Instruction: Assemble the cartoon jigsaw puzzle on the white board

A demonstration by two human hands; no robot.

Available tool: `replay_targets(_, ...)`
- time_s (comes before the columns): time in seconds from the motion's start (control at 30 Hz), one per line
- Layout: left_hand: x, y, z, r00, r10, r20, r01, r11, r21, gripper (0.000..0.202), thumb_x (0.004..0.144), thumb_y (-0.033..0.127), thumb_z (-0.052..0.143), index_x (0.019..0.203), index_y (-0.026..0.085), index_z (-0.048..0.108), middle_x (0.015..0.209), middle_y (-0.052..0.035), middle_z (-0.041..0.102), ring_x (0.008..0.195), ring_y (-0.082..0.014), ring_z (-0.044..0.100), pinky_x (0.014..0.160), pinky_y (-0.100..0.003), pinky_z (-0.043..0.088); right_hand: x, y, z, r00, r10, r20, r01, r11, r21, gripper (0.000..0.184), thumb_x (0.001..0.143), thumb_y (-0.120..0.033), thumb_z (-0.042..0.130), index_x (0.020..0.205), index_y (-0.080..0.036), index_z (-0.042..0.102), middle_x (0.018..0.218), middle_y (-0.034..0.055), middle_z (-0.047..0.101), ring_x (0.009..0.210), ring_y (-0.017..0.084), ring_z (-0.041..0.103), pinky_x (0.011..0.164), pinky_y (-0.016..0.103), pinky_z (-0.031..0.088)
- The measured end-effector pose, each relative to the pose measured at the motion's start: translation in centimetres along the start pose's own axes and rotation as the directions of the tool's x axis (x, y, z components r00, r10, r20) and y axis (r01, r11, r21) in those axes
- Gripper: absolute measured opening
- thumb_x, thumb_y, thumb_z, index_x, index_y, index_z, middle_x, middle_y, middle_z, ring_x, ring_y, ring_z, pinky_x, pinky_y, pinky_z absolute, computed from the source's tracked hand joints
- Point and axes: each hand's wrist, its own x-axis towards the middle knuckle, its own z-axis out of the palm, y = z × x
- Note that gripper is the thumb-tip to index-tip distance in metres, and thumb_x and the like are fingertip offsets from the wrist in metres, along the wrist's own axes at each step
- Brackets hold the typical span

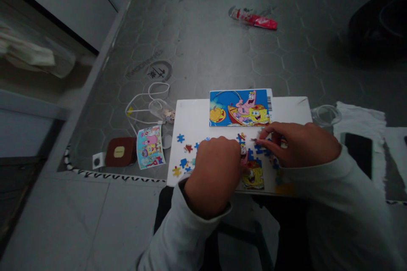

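Note:
A white board (193, 118) lies in front of me with a cartoon reference picture (239, 108) at its far edge. Loose blue puzzle pieces (182, 151) are scattered on its left part, and a joined yellow and blue patch (254, 174) sits near the front edge. My left hand (214, 171) is curled over the pieces at the board's middle, its fingers bent down and hidden. My right hand (294, 142) rests beside it on the right, fingers pinched together at a small piece by the joined patch.
On the grey patterned mat lie a second cartoon card (150, 147), a brown square box (121, 151), a white cable (149, 101) and a red wrapper (254, 19). A dark phone (359, 152) lies on white cloth at the right. A black bag (380, 21) sits far right.

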Motion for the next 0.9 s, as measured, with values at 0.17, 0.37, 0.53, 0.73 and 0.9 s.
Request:
replay_targets(0.17, -0.1, -0.7, -0.8, 1.0, 0.027, -0.014, -0.028, 0.999, -0.03, 0.031, 0.091, 0.052, 0.073, 0.092, 0.022, 0.08, 0.085, -0.0106, 0.075, 0.082, -0.0344, 0.072, 0.065, -0.04, 0.049, -0.5, 0.6, -0.9, 1.0, 0.0, 0.012, -0.003, 0.978, 0.208, 0.025, 0.095, -0.048, 0.059, 0.091, -0.027, 0.07, 0.064, -0.0018, 0.067, 0.054, 0.014, 0.058, 0.053, 0.029, 0.034)
replay_targets(0.37, -0.4, -2.8, -1.9, 0.991, 0.101, -0.092, -0.124, 0.946, -0.298, 0.013, 0.094, 0.043, 0.073, 0.097, 0.033, 0.08, 0.096, 0.0025, 0.079, 0.087, -0.0225, 0.072, 0.07, -0.033, 0.046, -0.4, -0.9, -1.0, 0.966, -0.08, 0.248, -0.002, 0.95, 0.312, 0.023, 0.094, -0.042, 0.056, 0.087, -0.024, 0.07, 0.07, 0.001, 0.072, 0.058, 0.015, 0.061, 0.055, 0.028, 0.037)
replay_targets(0.53, -0.2, -3.2, -1.8, 0.976, 0.199, -0.09, -0.218, 0.923, -0.318, 0.012, 0.094, 0.028, 0.071, 0.096, 0.033, 0.082, 0.092, 0.0037, 0.079, 0.087, -0.0201, 0.072, 0.076, -0.032, 0.047, -0.6, -1.8, -0.3, 0.94, -0.149, 0.305, 0.058, 0.955, 0.29, 0.033, 0.099, -0.049, 0.05, 0.089, -0.025, 0.07, 0.078, 0.0019, 0.075, 0.066, 0.016, 0.066, 0.058, 0.028, 0.038)
replay_targets(0.73, -0.6, -3.0, -1.7, 0.979, 0.202, 0.02, -0.191, 0.953, -0.236, 0.016, 0.095, 0.029, 0.067, 0.097, 0.033, 0.082, 0.09, -0.0008, 0.079, 0.088, -0.0248, 0.074, 0.079, -0.036, 0.05, -0.9, -2.4, 0.0, 0.939, -0.178, 0.293, 0.105, 0.963, 0.25, 0.029, 0.1, -0.044, 0.049, 0.098, -0.027, 0.073, 0.088, 0.0028, 0.078, 0.072, 0.017, 0.069, 0.061, 0.029, 0.041)
replay_targets(0.9, -0.8, -2.9, -1.4, 0.974, 0.194, 0.118, -0.177, 0.974, -0.139, 0.012, 0.09, 0.029, 0.071, 0.093, 0.033, 0.082, 0.088, -0.002, 0.078, 0.085, -0.0285, 0.074, 0.074, -0.039, 0.051, -0.9, -2.8, 0.0, 0.963, -0.092, 0.251, 0.052, 0.985, 0.162, 0.026, 0.096, -0.045, 0.058, 0.095, -0.027, 0.077, 0.079, 0.0015, 0.077, 0.065, 0.016, 0.066, 0.059, 0.03, 0.039)
